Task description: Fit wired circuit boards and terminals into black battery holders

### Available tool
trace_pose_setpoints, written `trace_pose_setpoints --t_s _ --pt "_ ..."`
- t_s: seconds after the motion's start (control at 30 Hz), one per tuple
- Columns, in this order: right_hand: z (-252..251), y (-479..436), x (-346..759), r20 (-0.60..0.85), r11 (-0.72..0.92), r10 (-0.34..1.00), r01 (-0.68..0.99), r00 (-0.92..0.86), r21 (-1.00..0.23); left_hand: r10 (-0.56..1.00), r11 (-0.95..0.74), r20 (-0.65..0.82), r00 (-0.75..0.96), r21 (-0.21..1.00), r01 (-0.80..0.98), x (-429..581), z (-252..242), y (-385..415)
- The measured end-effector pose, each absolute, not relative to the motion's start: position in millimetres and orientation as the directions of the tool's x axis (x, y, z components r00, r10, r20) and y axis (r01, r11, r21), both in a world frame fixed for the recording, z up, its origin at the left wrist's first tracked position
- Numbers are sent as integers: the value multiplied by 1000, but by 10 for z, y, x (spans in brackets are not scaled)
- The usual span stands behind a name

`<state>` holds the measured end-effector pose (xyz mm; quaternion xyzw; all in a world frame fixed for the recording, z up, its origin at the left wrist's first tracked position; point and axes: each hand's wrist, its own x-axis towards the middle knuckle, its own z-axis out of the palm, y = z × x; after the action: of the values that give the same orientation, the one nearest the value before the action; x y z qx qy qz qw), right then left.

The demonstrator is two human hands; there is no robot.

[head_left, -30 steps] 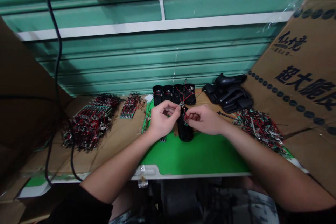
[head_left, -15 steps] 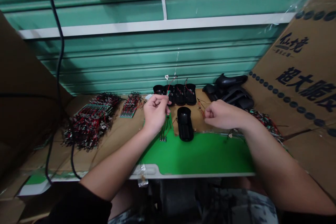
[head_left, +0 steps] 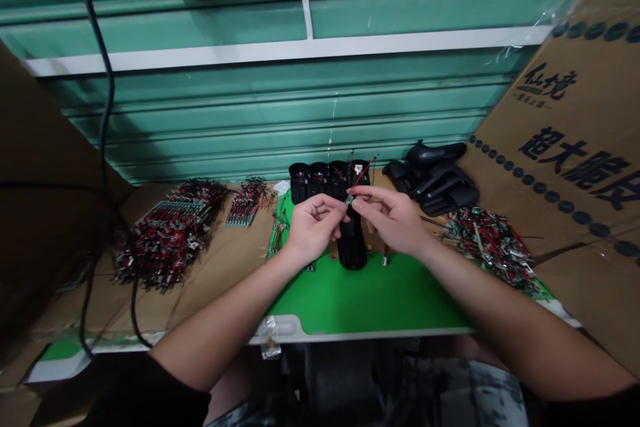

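Observation:
My left hand (head_left: 316, 225) pinches a small green circuit board (head_left: 349, 201) with thin red and black wires. Fingertips of my right hand (head_left: 393, 215) close on the same board from the other side; a red wire (head_left: 361, 177) rises from between the two hands. Directly beneath them a black plastic shell (head_left: 353, 252) lies lengthwise, its upper part covered by my fingers. Behind my hands several similar black shells (head_left: 299, 180) stand in a row, with wires in some of them. Left of my left hand, more wired boards (head_left: 277, 235) lie on the green mat (head_left: 370, 300).
Heaps of wired circuit boards lie at left (head_left: 165, 240) and right (head_left: 493, 247), with a smaller bundle (head_left: 245, 203) between left heap and mat. Dark plastic parts (head_left: 435, 177) sit at back right. A black cable (head_left: 106, 100) hangs at left. Cardboard (head_left: 575, 147) flanks the right side.
My right hand has moved left to meet my left hand at the circuit board. My left hand has shifted slightly right and down. The view has shifted a little.

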<state>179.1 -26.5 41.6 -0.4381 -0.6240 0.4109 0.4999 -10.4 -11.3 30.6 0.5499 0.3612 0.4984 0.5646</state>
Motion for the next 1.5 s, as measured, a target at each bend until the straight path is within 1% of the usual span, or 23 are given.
trace_pose_setpoints --t_s 0.07,0.13,0.2,0.3,0.43,0.5,0.67,0.8,0.97,1.1,1.2,1.37,1.5 --pt "364 -272 1731 288 294 954 73 -89 -953 949 -92 128 287 987 -133 -98 296 -136" --pt "327 -266 1719 299 304 951 61 -84 -951 943 -106 133 305 989 -103 -108 299 -138" --pt "300 -259 1731 287 294 952 57 -102 -954 948 -156 172 267 985 -78 -129 314 -122" --pt "274 -267 1741 238 253 955 67 -174 -965 952 -243 251 176 968 -65 -149 335 -81" --pt "262 -305 1721 207 232 939 63 -276 -971 941 -290 298 159 955 -68 -144 312 -38" --pt "252 -307 1713 199 219 937 39 -287 -975 945 -278 285 160 958 -65 -142 294 -30" --pt "227 -253 1734 149 143 965 -42 -215 -989 965 -210 219 144 975 -73 -164 297 -26" --pt "258 -213 1761 146 130 971 -94 -190 -987 963 -224 227 143 974 -33 -183 314 -21" --pt "300 -191 1778 167 152 977 -119 -131 -981 946 -244 240 220 970 -11 -201 328 -34" --pt "299 -198 1781 176 165 975 -92 -134 -982 936 -251 238 260 968 17 -214 357 -43" --pt "278 -225 1772 174 168 966 -48 -190 -985 943 -256 252 217 967 -8 -211 381 -31" --pt "224 -266 1756 122 143 940 41 -320 -989 968 -157 167 186 985 -66 -192 363 6" --pt "215 -241 1770 127 139 951 20 -282 -990 976 -132 145 162 987 -88 -184 338 24"
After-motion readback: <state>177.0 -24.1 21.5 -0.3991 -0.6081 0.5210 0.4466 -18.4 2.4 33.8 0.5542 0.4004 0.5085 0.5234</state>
